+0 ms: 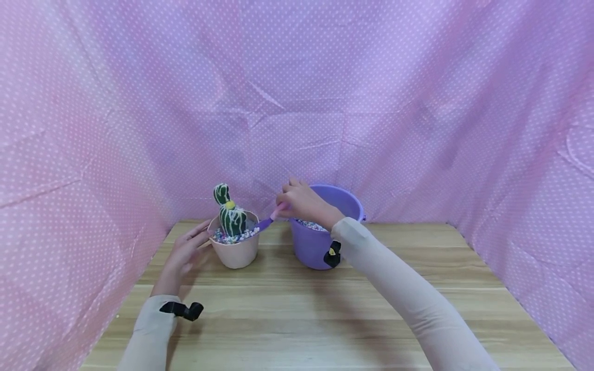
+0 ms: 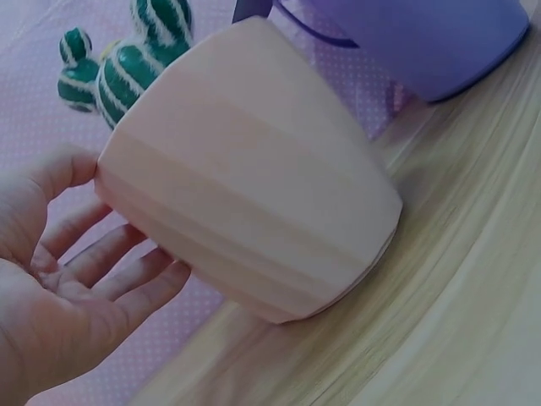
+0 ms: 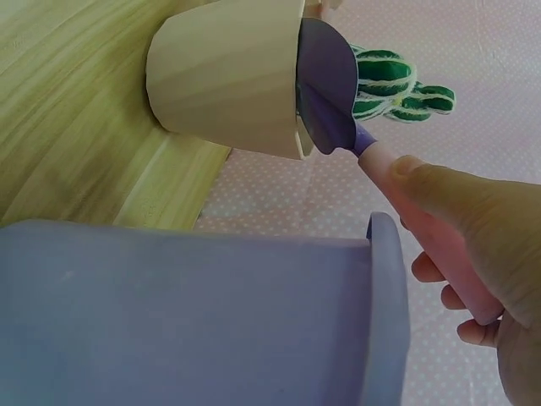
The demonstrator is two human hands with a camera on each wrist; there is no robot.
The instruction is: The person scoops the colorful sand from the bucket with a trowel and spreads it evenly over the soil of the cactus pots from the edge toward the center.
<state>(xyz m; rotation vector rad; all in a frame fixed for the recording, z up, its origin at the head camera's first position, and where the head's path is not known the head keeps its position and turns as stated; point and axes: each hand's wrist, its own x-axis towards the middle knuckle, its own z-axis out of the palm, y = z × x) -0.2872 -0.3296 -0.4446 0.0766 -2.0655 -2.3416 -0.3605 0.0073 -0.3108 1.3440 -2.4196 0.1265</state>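
Observation:
My left hand [image 1: 185, 252] steadies a pale pink flower pot [image 1: 235, 256] by its left side, thumb at the rim and fingers against the wall. A green striped toy cactus [image 1: 232, 220] with a yellow flower stands in the pot among small multicoloured pebbles [image 1: 227, 239]. With my right hand [image 1: 303, 203] I grip the pink handle [image 3: 431, 237] of a small shovel. Its purple blade [image 3: 328, 85] is tipped at the pot's rim; whether any pebbles lie on the blade is hidden.
A purple bucket [image 1: 308, 250] stands right of the pot, under my right forearm, with more pebbles [image 1: 312, 225] inside. Both containers sit near the back edge of the wooden table [image 1: 274, 319]. Pink dotted cloth [image 1: 297, 77] hangs behind and at both sides.

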